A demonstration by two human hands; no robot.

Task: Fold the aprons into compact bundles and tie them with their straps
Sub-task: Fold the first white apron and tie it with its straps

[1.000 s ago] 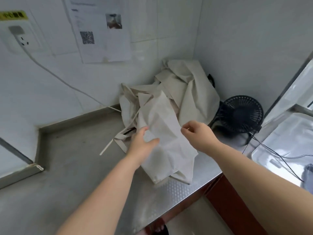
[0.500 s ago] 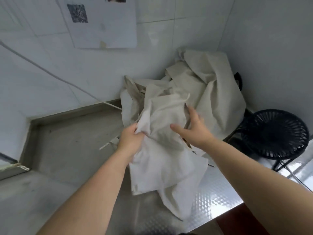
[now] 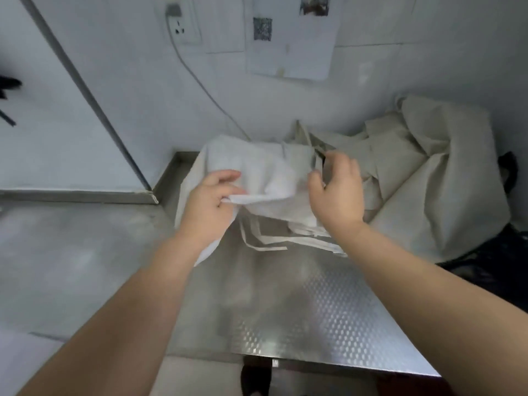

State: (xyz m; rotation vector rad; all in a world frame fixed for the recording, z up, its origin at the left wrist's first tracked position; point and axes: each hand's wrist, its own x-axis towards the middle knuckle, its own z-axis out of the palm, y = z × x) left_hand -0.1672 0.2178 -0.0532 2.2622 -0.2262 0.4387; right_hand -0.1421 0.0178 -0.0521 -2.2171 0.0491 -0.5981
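Observation:
A crumpled off-white apron (image 3: 265, 172) is lifted above the steel counter (image 3: 300, 310). My left hand (image 3: 210, 205) grips its lower left fold, fingers curled into the cloth. My right hand (image 3: 337, 192) pinches the apron's right edge between thumb and fingers. Several thin straps (image 3: 268, 244) hang from the apron and trail onto the counter between my hands. A heap of more beige aprons (image 3: 423, 178) lies piled in the corner to the right, behind my right hand.
A white cable (image 3: 200, 78) runs from a wall socket (image 3: 183, 27) down behind the apron. Paper notices (image 3: 288, 41) hang on the tiled wall. A dark object (image 3: 505, 258) sits at the right edge beside the heap. The counter's front edge (image 3: 343, 364) is near me.
I have pulled one apron off the heap to the left and raised it. My view has swung left, so the heap now sits at the right and the black fan is out of view.

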